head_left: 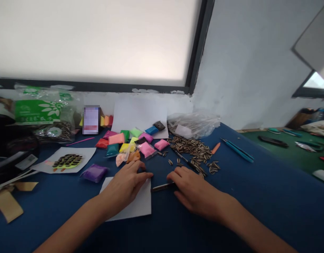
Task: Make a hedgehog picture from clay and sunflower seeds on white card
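My left hand (127, 181) rests over a small white sheet of paper (140, 203), its fingers stretched to the right and apart. To the right of it, my right hand (192, 189) is curled over one end of a dark pen (162, 187). The pen's other end points left toward the paper's right edge. Beyond the right hand lies a heap of striped sunflower seeds (189, 147), with another dark pen (186, 161) across it. Colourful clay packets (146, 149) are piled in front of my left hand, and a purple packet (94, 173) lies to its left.
At left is a paper with a seed-covered clay figure (68, 161). Behind it stand a seed bag (45, 114) and a screen (91, 119). Blue tweezers (238, 150) and an orange clay piece (216, 148) lie at right. A plastic bag (195, 124) sits by the wall.
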A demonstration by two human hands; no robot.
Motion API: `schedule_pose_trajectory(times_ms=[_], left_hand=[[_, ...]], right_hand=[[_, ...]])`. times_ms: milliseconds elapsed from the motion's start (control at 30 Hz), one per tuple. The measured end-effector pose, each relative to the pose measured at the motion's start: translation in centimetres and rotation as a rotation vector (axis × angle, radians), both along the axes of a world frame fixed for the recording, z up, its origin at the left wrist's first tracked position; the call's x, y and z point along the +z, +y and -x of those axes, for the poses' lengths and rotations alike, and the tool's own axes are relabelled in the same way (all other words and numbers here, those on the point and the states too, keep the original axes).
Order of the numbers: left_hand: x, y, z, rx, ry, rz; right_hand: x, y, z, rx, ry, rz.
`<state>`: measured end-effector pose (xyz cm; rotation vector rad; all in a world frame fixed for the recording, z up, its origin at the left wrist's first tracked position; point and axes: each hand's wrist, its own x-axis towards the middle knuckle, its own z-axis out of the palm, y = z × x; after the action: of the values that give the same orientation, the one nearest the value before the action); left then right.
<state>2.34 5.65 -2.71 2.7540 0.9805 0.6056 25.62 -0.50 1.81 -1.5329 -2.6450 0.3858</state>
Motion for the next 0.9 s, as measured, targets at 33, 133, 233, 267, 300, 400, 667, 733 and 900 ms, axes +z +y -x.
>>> schedule_pose_trajectory(times_ms=[33,133,233,267,300,400,667,733,900], left_hand=[[-0.1,-0.1,0.1,0.001,-0.004,-0.005],[-0.1,-0.3,0.2,0.011,0.016,-0.021],[0.0,-0.4,0.2,0.033,0.028,-0.021],[-0.1,-0.4,0.1,0.041,0.025,-0.017],[-0.1,-0.3,0.1,0.051,0.020,-0.017],[-0.7,-0.2,0.2,0.057,0.010,-0.052],[-1.8,0.0,0.4,0.018,0.085,-0.085],[-1.7,0.0,0.4,0.043,0.098,-0.109],[-1.6,0.2,-0.1,0.107,0.131,-0.189]], right_hand=[[-0.1,0.0,0.2,0.002,-0.009,-0.020],[-0.4,0.2,0.5,0.032,-0.049,-0.063],[-0.4,0.4,0.5,0.074,-0.042,-0.029],[-0.2,0.4,0.4,0.078,-0.025,-0.004],[-0.1,0.4,0.3,0.073,-0.009,0.023],[0.4,0.5,-0.2,0.063,-0.019,0.057],[0.1,0.3,-0.1,0.098,-0.056,-0.005],[-0.1,0.2,0.1,0.091,-0.056,-0.014],[-0.4,0.4,0.3,0.115,-0.027,-0.025]])
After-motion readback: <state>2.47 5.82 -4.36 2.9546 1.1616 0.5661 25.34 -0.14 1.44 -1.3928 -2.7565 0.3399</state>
